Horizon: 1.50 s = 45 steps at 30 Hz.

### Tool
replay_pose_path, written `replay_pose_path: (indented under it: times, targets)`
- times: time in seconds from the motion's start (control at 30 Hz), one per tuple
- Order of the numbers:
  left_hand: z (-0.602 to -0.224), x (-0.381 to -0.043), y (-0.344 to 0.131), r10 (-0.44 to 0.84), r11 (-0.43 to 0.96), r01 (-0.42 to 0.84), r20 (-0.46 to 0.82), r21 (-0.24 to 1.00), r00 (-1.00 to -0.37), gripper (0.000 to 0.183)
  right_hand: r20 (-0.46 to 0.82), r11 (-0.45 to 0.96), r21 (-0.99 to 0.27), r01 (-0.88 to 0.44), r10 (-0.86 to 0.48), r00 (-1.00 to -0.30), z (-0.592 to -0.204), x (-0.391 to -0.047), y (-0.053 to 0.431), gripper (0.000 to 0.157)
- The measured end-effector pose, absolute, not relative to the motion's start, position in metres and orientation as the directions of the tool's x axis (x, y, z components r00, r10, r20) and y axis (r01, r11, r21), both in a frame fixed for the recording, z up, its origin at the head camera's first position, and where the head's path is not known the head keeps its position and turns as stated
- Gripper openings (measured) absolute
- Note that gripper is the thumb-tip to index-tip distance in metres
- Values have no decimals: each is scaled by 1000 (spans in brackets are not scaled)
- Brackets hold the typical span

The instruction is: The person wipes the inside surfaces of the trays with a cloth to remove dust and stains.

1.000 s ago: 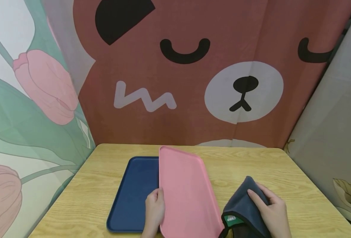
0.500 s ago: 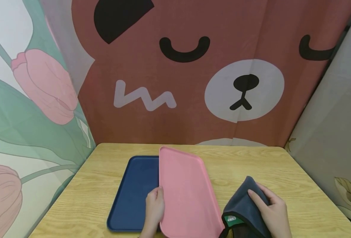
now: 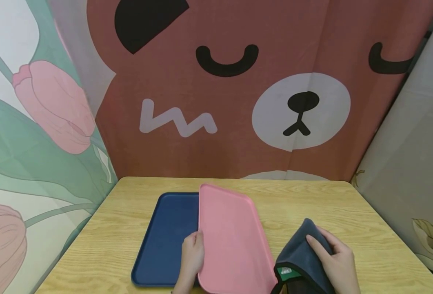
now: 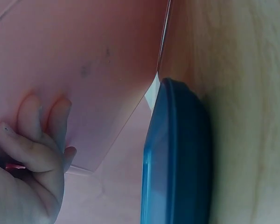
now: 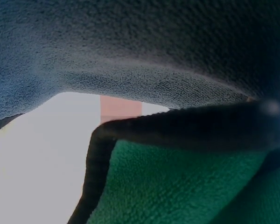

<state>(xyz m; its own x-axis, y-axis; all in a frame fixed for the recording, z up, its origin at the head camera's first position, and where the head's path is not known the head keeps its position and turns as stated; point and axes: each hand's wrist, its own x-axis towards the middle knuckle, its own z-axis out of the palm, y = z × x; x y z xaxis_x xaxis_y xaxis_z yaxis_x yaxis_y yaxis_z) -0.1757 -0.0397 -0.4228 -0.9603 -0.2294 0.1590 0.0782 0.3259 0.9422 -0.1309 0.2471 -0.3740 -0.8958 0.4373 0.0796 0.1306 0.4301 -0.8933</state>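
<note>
My left hand (image 3: 192, 254) grips a pink tray (image 3: 234, 241) by its left edge, holding it tilted up. In the left wrist view its fingers (image 4: 31, 119) lie curled against the underside of that tray. A navy blue tray (image 3: 165, 239) lies on the table, its right part hidden behind the pink one. My right hand (image 3: 340, 261) holds a blue-grey cloth (image 3: 298, 251), thumb on top. The cloth has black edging and a green patch at its lower corner, close to the pink tray's right edge. Green cloth (image 5: 177, 186) hangs under a dark fold in the right wrist view.
Light wood tabletop (image 3: 378, 245) surrounds the trays. Behind it hangs a brown curtain (image 3: 234, 106) with a bear face. A flower-print cloth (image 3: 29, 171) stands along the left side, and a pale curtain (image 3: 403, 155) along the right.
The pink tray has shifted slightly to the right with my left hand, its top edge a little lower. My right hand and the cloth stay almost where they were.
</note>
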Motion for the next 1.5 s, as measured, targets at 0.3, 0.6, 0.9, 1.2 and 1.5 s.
replay_pose_path:
  times: [0.3, 0.6, 0.9, 1.2, 1.5]
  targets:
    - [-426, -178, -40, -222, 337, 62, 143, 939, -965, 35, 90, 453, -881, 133, 437, -895, -375, -131, 247, 54]
    - [-425, -180, -41, -170, 327, 54, 115, 943, -979, 34, 89, 451, -883, 130, 433, -897, -376, -130, 246, 54]
    - [-427, -179, -43, -132, 347, 83, 136, 934, -982, 31, 67, 447, -882, 146, 428, -901, -376, -130, 245, 55]
    - [-424, -177, -42, -104, 339, 122, 166, 933, -981, 31, 55, 449, -880, 156, 421, -905, -377, -132, 244, 57]
    - [-425, -177, -38, -103, 340, 95, 138, 935, -985, 27, 58, 441, -887, 135, 397, -916, -377, -131, 242, 56]
